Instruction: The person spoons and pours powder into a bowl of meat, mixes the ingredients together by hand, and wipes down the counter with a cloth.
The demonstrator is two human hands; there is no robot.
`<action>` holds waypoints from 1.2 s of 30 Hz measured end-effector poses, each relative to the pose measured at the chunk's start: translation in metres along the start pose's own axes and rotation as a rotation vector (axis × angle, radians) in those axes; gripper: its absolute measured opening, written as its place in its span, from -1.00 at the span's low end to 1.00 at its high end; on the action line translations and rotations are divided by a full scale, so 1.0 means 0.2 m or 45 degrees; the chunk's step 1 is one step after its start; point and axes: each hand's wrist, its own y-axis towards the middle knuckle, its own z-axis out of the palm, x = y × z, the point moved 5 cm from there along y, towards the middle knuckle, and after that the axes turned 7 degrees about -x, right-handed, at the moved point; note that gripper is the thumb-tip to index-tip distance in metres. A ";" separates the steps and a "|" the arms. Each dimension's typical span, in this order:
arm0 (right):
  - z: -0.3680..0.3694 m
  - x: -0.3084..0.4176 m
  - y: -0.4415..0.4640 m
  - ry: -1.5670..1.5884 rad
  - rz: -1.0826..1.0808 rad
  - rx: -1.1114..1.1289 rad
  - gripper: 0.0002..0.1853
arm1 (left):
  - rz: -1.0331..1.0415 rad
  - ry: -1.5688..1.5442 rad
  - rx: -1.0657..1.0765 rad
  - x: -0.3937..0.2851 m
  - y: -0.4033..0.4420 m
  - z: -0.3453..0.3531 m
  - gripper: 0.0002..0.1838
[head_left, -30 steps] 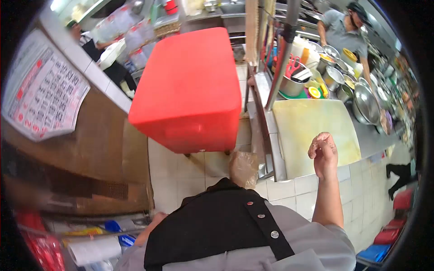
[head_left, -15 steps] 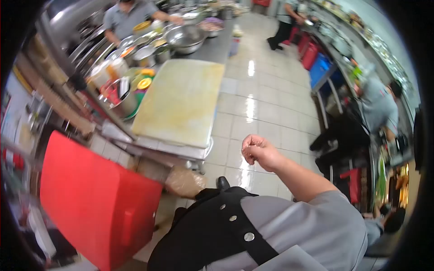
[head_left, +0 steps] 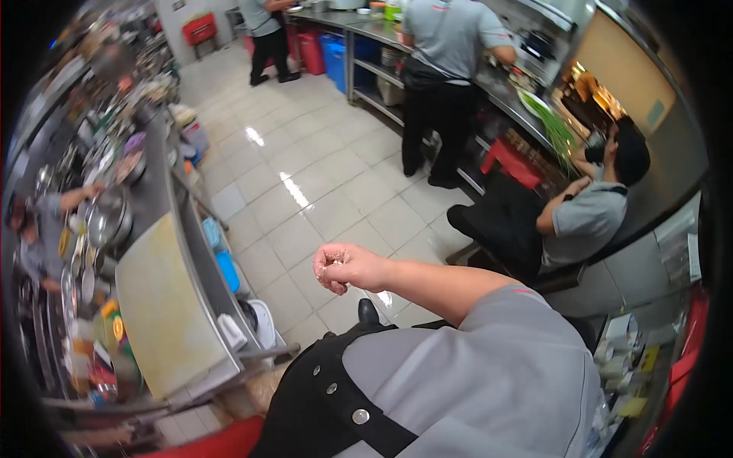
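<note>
My right hand (head_left: 341, 269) hangs in front of my apron (head_left: 324, 397), above the tiled floor. Its fingers are curled in towards the thumb, and pale flecks stick to them. Whether anything sits inside the curl is hidden. It touches no surface. My left hand is out of view. To the left of my right hand is a steel table with a worn, yellowish cutting board (head_left: 169, 298) on it.
Steel bowls (head_left: 108, 217) and containers crowd the left table. A seated person (head_left: 584, 221) and a standing person (head_left: 445, 46) are at the right-hand counter, near long green stalks (head_left: 556, 130). Another person (head_left: 263, 34) stands further back. A red surface (head_left: 210, 443) shows at the bottom.
My view has swung to the right, so the cutting board now sits further left and the seated person shows more fully. My right hand stays curled.
</note>
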 end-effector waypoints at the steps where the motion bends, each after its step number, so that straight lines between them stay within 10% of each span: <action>1: -0.08 0.02 0.00 0.019 -0.024 -0.032 -0.92 | 0.041 0.026 0.024 -0.11 0.07 0.00 -0.63; 20: -1.30 0.46 0.11 0.132 -0.324 -0.560 -0.96 | 0.370 0.294 0.164 -1.46 1.18 -0.01 -0.60; 36: -1.26 0.77 0.78 0.039 -0.330 -1.012 -0.98 | 1.005 -0.654 -0.150 -2.41 2.64 -1.15 -0.75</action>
